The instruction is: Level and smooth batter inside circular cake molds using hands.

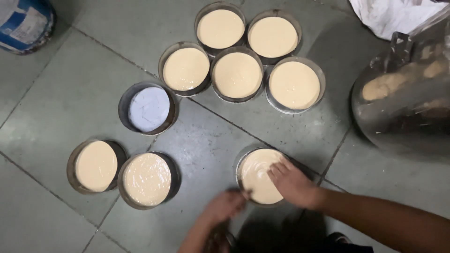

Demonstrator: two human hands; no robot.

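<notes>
From the head camera we look straight down on a grey tiled floor [70, 98] where round metal cake tins stand in groups. Our right hand [290, 180] lies flat on the pale batter of the round metal tin nearest us [259, 175], fingers spread and together on the surface, gripping nothing. Our left hand [225, 206] rests at that tin's near-left rim; it is blurred, and we cannot tell whether its fingers clasp the rim or merely touch it. This tin stands near the middle of the floor's near edge, apart from the others.

As we judge it, the filling is nearly complete. Five batter-filled tins [237, 75] sit touching one another in a cluster toward the far edge, their surfaces level. Two more filled tins [122, 173] stand side by side toward the near-left. One paper-lined tin [149, 108], between these groups, holds only a white paper round and no batter. So eight tins are filled, one is being smoothed, and one remains empty.

At the far-left corner we see part of a blue and white bucket [23, 21] with a printed label. At the right edge stands a large steel mixing bowl [403, 103], batter smeared inside. Behind it, at the far-right corner, lies white crumpled sheeting [389, 14].
</notes>
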